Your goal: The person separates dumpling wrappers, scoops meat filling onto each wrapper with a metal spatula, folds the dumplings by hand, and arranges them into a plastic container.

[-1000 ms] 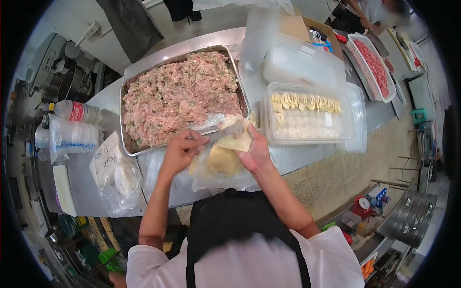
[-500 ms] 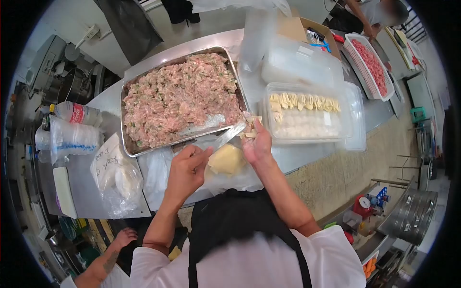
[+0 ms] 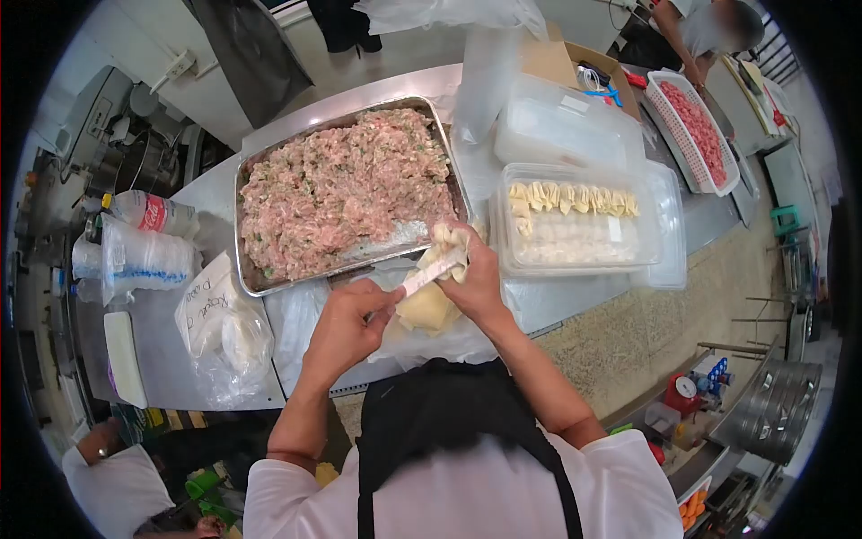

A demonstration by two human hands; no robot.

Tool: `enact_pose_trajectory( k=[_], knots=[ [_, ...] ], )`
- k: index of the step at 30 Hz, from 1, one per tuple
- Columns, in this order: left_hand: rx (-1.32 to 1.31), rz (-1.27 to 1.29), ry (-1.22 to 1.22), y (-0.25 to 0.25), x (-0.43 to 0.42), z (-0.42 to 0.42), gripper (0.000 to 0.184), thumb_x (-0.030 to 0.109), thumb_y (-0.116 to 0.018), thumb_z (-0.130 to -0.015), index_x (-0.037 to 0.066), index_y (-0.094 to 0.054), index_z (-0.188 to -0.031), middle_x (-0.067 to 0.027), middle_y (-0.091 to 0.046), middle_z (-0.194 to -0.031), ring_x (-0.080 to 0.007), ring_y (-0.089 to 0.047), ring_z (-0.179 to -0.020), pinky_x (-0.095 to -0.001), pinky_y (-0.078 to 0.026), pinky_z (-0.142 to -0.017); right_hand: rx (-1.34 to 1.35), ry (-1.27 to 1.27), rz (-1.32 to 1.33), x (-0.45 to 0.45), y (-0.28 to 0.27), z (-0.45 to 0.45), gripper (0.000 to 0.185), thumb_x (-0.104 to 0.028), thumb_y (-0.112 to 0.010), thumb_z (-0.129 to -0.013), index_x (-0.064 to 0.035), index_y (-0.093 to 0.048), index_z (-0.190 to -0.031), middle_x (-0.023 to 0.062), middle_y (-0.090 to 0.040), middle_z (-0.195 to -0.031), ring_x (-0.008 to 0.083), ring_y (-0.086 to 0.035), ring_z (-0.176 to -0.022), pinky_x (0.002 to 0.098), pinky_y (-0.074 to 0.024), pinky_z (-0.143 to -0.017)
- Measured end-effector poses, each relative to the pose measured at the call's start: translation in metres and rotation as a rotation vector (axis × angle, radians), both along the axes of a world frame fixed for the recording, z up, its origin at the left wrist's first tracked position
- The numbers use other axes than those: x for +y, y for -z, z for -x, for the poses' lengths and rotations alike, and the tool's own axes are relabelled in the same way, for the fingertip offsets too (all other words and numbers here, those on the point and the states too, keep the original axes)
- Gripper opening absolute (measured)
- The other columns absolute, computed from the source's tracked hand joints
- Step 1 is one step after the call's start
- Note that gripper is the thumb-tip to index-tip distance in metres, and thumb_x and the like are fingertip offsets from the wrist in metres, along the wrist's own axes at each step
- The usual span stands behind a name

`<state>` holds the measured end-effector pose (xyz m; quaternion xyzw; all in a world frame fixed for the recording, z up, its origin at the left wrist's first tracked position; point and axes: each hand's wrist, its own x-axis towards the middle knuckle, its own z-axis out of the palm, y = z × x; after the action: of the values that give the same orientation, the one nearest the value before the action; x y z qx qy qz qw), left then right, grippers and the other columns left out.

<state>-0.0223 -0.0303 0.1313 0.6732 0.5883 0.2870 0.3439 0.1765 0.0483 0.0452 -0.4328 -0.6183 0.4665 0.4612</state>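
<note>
My left hand (image 3: 346,328) is closed on the handle end of a flat, narrow spatula (image 3: 431,273), its blade coated with pale filling. That blade lies against a dumpling (image 3: 452,242) cupped in the curled fingers of my right hand (image 3: 476,283). The dumpling's wrapper looks gathered up around the spatula tip; the filling inside is mostly hidden. Below my hands rests a stack of yellowish dumpling wrappers (image 3: 428,311) on plastic. Just beyond, minced meat with green bits (image 3: 350,193) fills most of a metal tray (image 3: 240,242), whose near right corner shows bare metal.
Right of my hands, a clear plastic container (image 3: 575,268) holds rows of dumplings. Lids (image 3: 561,121) lie behind it. A white basket of meat (image 3: 691,130) stands farther right. Bottles (image 3: 153,214) and a plastic bag (image 3: 224,332) sit left. Co-workers appear lower left and upper right.
The spatula has moved from the tray's corner edge onto the wrapper, which is now more gathered in my right hand. The co-worker at lower left has shifted position.
</note>
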Motion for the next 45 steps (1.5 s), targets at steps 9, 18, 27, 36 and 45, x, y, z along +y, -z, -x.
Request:
enact_pose_trajectory(
  k=[9, 18, 27, 36, 45],
  knots=[
    [-0.223, -0.158, -0.309, -0.032, -0.015, 0.046, 0.032, -0.011, -0.065, -0.082, -0.002, -0.073, -0.111, -0.0066, -0.065, -0.084, -0.0092, -0.054, -0.07, -0.0234, -0.04, -0.059, 0.151, -0.074, 0.343, 0.01, -0.042, -0.044, 0.018, -0.015, -0.061, -0.098, -0.0012, -0.062, -0.087, 0.0032, -0.063, -0.068, 0.0117, -0.06, -0.061, 0.0262, -0.0452, -0.056],
    [-0.3, -0.025, -0.297, 0.002, -0.02, 0.05, 0.032, -0.01, -0.067, -0.082, -0.002, -0.073, -0.113, -0.0006, -0.059, -0.085, -0.0042, -0.047, -0.07, -0.0192, -0.035, -0.059, -0.377, 0.339, -0.006, 0.051, -0.08, -0.154, 0.036, -0.032, -0.06, -0.1, 0.0017, -0.061, -0.087, 0.0116, -0.064, -0.076, 0.0209, -0.059, -0.069, 0.0329, -0.047, -0.064],
    [-0.278, 0.055, -0.307, 0.011, -0.007, 0.042, 0.033, -0.009, -0.068, -0.081, -0.003, -0.072, -0.113, 0.0012, -0.057, -0.082, -0.0037, -0.04, -0.066, -0.0199, -0.031, -0.057, -0.755, -0.056, -0.274, 0.056, -0.028, -0.165, 0.029, -0.017, -0.068, -0.085, 0.0006, -0.066, -0.107, 0.0193, -0.067, -0.098, 0.0386, -0.064, -0.092, 0.0414, -0.0506, -0.083],
    [-0.225, 0.033, -0.299, 0.014, -0.007, 0.042, 0.032, -0.008, -0.068, -0.082, -0.002, -0.073, -0.113, 0.0029, -0.053, -0.08, -0.0039, -0.038, -0.065, -0.0201, -0.029, -0.056, -0.715, -0.148, -0.001, 0.066, -0.049, -0.136, 0.058, -0.01, -0.085, -0.063, -0.0006, -0.051, -0.109, 0.0189, -0.064, -0.09, 0.0351, -0.064, -0.084, 0.0407, -0.0515, -0.077],
    [-0.239, 0.053, -0.327, 0.02, -0.013, 0.048, 0.033, -0.006, -0.068, -0.083, -0.002, -0.072, -0.115, 0.0027, -0.056, -0.083, -0.0032, -0.039, -0.064, -0.0197, -0.03, -0.056, -0.784, -0.067, 0.173, 0.064, -0.052, -0.124, 0.065, -0.013, -0.09, -0.06, 0.0007, -0.052, -0.111, 0.0212, -0.066, -0.094, 0.0371, -0.065, -0.09, 0.0416, -0.0512, -0.08]
  ],
)
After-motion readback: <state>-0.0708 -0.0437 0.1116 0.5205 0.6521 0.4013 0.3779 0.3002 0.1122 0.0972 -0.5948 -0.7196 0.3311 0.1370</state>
